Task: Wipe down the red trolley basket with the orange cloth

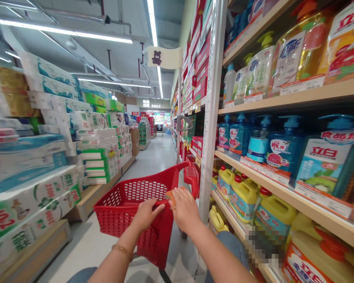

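Your right hand has its fingers pinching a small orange packet just over the rim of the red cart basket, while your left hand, fingers pressed together on that rim, appears to steady it, yellow detergent jugs standing right of the basket.

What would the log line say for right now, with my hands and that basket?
left hand: on rim of red shopping basket | right hand: touching small orange item | nearby: blue pump bottles on shelf

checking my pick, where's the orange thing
In the head view, the small orange item sits in the right hand, at the rim of the red basket, just right of the left hand.
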`<control>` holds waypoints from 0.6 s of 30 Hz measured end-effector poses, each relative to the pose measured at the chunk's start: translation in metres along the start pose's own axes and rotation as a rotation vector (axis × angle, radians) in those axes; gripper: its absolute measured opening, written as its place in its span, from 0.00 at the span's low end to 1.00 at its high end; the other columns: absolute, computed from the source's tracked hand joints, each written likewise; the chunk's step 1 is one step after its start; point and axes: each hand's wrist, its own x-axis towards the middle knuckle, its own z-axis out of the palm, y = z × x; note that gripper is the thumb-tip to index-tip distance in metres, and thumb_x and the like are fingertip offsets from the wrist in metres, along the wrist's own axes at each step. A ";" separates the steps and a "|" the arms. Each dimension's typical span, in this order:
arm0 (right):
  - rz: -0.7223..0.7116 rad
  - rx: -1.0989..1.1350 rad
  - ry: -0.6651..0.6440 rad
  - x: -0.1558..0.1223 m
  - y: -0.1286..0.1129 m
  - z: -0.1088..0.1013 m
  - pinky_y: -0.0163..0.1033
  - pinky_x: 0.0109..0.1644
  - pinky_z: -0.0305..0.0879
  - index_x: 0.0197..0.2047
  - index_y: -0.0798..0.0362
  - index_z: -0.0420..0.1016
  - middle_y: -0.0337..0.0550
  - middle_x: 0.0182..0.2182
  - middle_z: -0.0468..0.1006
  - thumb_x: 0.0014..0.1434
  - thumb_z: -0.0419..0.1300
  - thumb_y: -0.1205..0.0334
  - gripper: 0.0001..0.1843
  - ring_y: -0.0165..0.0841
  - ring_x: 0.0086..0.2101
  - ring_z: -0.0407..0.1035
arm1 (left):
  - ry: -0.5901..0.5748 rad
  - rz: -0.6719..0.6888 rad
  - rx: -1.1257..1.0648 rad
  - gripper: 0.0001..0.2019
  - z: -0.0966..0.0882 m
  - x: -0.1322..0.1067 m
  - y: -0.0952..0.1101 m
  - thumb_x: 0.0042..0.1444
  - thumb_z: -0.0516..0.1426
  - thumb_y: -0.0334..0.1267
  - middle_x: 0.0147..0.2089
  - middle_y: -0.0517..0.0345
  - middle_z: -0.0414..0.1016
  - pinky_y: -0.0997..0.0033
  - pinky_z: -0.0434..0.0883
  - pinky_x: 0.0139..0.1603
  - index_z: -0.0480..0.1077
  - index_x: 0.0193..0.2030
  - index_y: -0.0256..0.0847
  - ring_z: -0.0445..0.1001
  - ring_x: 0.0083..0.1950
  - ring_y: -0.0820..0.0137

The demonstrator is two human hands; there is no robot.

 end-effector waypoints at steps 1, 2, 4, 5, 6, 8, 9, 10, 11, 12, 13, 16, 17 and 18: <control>0.040 -0.015 0.010 0.001 0.003 0.001 0.49 0.65 0.49 0.57 0.60 0.68 0.53 0.56 0.70 0.65 0.49 0.59 0.22 0.42 0.57 0.61 | 0.005 -0.014 0.020 0.21 0.003 -0.001 -0.004 0.60 0.46 0.55 0.38 0.53 0.75 0.68 0.62 0.44 0.69 0.35 0.41 0.71 0.42 0.65; 0.084 -0.032 0.025 0.002 0.005 0.003 0.50 0.65 0.48 0.57 0.61 0.69 0.55 0.56 0.70 0.65 0.49 0.60 0.22 0.42 0.57 0.60 | 0.001 -0.022 0.037 0.21 0.006 -0.001 -0.006 0.60 0.45 0.55 0.37 0.53 0.75 0.69 0.62 0.43 0.68 0.34 0.41 0.71 0.42 0.65; 0.124 -0.050 0.044 0.002 0.007 0.013 0.51 0.65 0.47 0.57 0.63 0.68 0.57 0.56 0.69 0.64 0.50 0.61 0.22 0.43 0.58 0.59 | -0.020 -0.025 0.063 0.22 0.012 0.001 -0.006 0.61 0.44 0.56 0.36 0.54 0.75 0.69 0.61 0.42 0.67 0.32 0.41 0.71 0.41 0.66; 0.110 -0.045 0.043 0.001 0.007 0.018 0.51 0.65 0.46 0.58 0.62 0.68 0.56 0.57 0.68 0.64 0.50 0.61 0.22 0.43 0.59 0.59 | -0.026 -0.020 0.070 0.22 0.015 0.002 -0.006 0.61 0.44 0.56 0.35 0.55 0.75 0.69 0.61 0.42 0.66 0.32 0.41 0.71 0.40 0.66; 0.076 -0.034 0.037 0.000 0.008 0.023 0.50 0.66 0.46 0.58 0.61 0.67 0.55 0.58 0.67 0.64 0.50 0.60 0.22 0.42 0.59 0.58 | -0.028 -0.009 0.069 0.22 0.017 0.003 -0.005 0.62 0.43 0.56 0.35 0.55 0.75 0.70 0.60 0.41 0.66 0.31 0.41 0.71 0.40 0.67; -0.008 -0.006 0.011 -0.002 0.011 0.028 0.48 0.66 0.46 0.60 0.59 0.66 0.52 0.59 0.67 0.65 0.50 0.59 0.23 0.40 0.60 0.57 | -0.032 0.007 0.068 0.23 0.017 0.002 -0.006 0.63 0.40 0.55 0.35 0.56 0.75 0.70 0.60 0.41 0.66 0.32 0.41 0.72 0.39 0.68; -0.029 0.001 0.001 -0.002 0.015 0.028 0.48 0.66 0.47 0.60 0.58 0.66 0.50 0.59 0.67 0.65 0.50 0.59 0.22 0.39 0.60 0.57 | -0.042 -0.001 0.076 0.24 0.016 0.001 -0.010 0.63 0.39 0.55 0.35 0.56 0.75 0.70 0.60 0.40 0.66 0.32 0.41 0.72 0.40 0.68; -0.028 -0.001 -0.005 0.000 0.019 0.028 0.47 0.66 0.47 0.60 0.58 0.66 0.50 0.58 0.67 0.65 0.50 0.59 0.22 0.39 0.60 0.58 | -0.058 -0.026 0.094 0.24 0.014 -0.002 -0.014 0.64 0.39 0.54 0.36 0.56 0.76 0.71 0.59 0.40 0.67 0.32 0.41 0.72 0.40 0.68; -0.009 -0.009 -0.007 0.001 0.023 0.027 0.47 0.66 0.47 0.60 0.58 0.66 0.50 0.58 0.68 0.65 0.49 0.59 0.22 0.39 0.59 0.58 | -0.078 -0.063 0.117 0.25 0.012 -0.004 -0.020 0.64 0.38 0.54 0.36 0.56 0.76 0.71 0.59 0.40 0.67 0.32 0.41 0.72 0.40 0.68; 0.024 -0.021 -0.002 0.003 0.027 0.027 0.48 0.66 0.47 0.59 0.59 0.67 0.51 0.58 0.68 0.66 0.49 0.59 0.22 0.39 0.59 0.58 | -0.099 -0.102 0.137 0.25 0.011 -0.007 -0.026 0.64 0.38 0.54 0.35 0.56 0.76 0.71 0.59 0.40 0.67 0.31 0.41 0.73 0.40 0.68; 0.063 -0.036 0.009 0.005 0.030 0.028 0.49 0.66 0.47 0.59 0.60 0.67 0.52 0.58 0.68 0.65 0.49 0.60 0.22 0.40 0.59 0.58 | -0.114 -0.132 0.152 0.25 0.011 -0.009 -0.030 0.64 0.38 0.53 0.35 0.56 0.77 0.71 0.58 0.40 0.67 0.31 0.41 0.73 0.41 0.68; 0.121 -0.059 0.034 0.007 0.031 0.041 0.51 0.66 0.45 0.59 0.61 0.66 0.55 0.59 0.66 0.65 0.50 0.61 0.23 0.41 0.61 0.55 | -0.116 -0.162 0.179 0.26 0.014 -0.012 -0.035 0.65 0.36 0.52 0.37 0.56 0.78 0.71 0.58 0.40 0.67 0.31 0.42 0.73 0.43 0.68; 0.100 -0.052 0.027 0.007 0.030 0.047 0.51 0.66 0.45 0.60 0.60 0.65 0.54 0.59 0.65 0.65 0.51 0.60 0.23 0.41 0.61 0.55 | -0.105 -0.170 0.196 0.26 0.016 -0.011 -0.034 0.65 0.36 0.51 0.38 0.55 0.78 0.70 0.58 0.41 0.68 0.32 0.42 0.73 0.43 0.67; 0.063 -0.040 0.011 0.006 0.028 0.053 0.50 0.66 0.45 0.60 0.59 0.65 0.53 0.60 0.65 0.65 0.51 0.59 0.23 0.40 0.61 0.55 | -0.097 -0.181 0.214 0.25 0.018 -0.010 -0.031 0.65 0.36 0.51 0.39 0.54 0.78 0.70 0.58 0.41 0.68 0.33 0.42 0.74 0.44 0.66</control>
